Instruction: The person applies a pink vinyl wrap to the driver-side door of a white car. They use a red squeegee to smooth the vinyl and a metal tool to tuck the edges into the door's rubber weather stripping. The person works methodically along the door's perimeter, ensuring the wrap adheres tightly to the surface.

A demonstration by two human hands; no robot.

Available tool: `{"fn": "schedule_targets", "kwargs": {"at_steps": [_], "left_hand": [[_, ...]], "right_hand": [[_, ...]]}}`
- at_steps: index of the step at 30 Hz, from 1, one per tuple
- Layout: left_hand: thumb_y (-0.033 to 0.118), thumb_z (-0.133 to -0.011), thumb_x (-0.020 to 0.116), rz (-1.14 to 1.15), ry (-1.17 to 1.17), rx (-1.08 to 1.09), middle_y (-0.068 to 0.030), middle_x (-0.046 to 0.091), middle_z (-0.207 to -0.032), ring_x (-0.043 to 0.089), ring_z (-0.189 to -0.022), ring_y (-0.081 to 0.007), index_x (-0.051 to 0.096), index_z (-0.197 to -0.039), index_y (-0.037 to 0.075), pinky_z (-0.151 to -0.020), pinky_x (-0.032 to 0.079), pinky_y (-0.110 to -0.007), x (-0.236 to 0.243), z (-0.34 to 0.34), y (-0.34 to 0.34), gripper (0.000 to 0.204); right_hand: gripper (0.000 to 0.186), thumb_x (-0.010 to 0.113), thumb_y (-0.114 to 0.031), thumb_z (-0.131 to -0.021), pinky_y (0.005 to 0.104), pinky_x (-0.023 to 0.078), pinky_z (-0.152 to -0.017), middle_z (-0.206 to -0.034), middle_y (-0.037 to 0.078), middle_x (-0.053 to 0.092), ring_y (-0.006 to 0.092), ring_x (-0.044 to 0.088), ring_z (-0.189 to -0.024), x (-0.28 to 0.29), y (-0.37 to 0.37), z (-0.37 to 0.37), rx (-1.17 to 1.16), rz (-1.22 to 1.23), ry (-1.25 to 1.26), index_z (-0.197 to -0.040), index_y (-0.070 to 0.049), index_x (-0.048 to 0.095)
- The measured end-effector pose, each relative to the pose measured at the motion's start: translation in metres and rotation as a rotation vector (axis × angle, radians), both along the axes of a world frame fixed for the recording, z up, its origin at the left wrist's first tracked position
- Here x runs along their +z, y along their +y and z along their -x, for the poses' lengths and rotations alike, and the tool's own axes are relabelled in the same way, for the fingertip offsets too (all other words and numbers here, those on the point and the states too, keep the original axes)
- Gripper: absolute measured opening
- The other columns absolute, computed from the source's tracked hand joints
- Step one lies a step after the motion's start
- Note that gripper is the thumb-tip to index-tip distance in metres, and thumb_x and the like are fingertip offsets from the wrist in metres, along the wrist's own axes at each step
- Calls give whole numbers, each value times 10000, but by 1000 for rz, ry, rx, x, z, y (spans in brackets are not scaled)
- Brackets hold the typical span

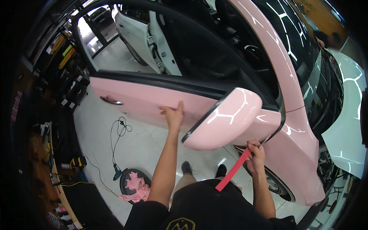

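A pink car door [142, 96] stands open in front of me. My left hand [175, 117] rests against its outer panel, fingers spread and holding nothing. Pinched in my right hand [256, 155] is a long, flat red strip [232, 171], which slants down toward my body. That hand is at the door's front edge, beside the pink front fender [293, 145]. Between my hands juts the pink side mirror [226, 120], its black trim facing left. A door handle [111, 101] sits at the panel's far left. The fingertips of my right hand are partly hidden.
A black bin [125, 180] holding crumpled pink film [137, 186] stands on the floor at lower left. Beside it lies a teal corded tool [117, 172]; its cable [112, 140] loops over the tiles. Shelves line the left, and a front wheel [274, 184] is below the fender.
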State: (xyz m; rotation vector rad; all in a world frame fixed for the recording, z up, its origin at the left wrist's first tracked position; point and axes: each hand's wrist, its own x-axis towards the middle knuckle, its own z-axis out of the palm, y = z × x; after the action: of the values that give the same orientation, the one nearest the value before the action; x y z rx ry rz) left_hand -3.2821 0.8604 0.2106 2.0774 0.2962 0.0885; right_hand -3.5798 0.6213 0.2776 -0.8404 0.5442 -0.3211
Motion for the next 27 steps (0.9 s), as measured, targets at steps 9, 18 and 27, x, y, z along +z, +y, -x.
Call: {"fn": "schedule_targets", "kwargs": {"at_steps": [9,18,27], "left_hand": [[482,-882,663,11,-85,-188,-455,192,-1480,290,-1397,-523,88,-1494,-122,-1141,308,-432,8,-57,-23,1035],[462,-1036,435,548,913,-1425,-139,661,-1141,647,-1057,-233,525,-1314,32,-893,524,-378,-34,161,14,520],[325,-1041,502,594,1184,-1506,-56,584,-795,619,-547,-149,416,-1330,85,-490,531,-295,84,170,-1,385]], "right_hand": [[88,589,-60,-880,218,290,-398,-723,-23,517,54,334,-449,-10,59,55,-345,29,54,-967,-63,594],[80,586,-48,-891,237,287,-414,-696,-22,504,58,337,-439,-25,106,80,-527,104,123,-967,-66,605],[169,574,-56,-924,251,348,-507,-799,7,526,79,429,-592,19,86,6,-499,59,5,-1091,-33,582]]}}
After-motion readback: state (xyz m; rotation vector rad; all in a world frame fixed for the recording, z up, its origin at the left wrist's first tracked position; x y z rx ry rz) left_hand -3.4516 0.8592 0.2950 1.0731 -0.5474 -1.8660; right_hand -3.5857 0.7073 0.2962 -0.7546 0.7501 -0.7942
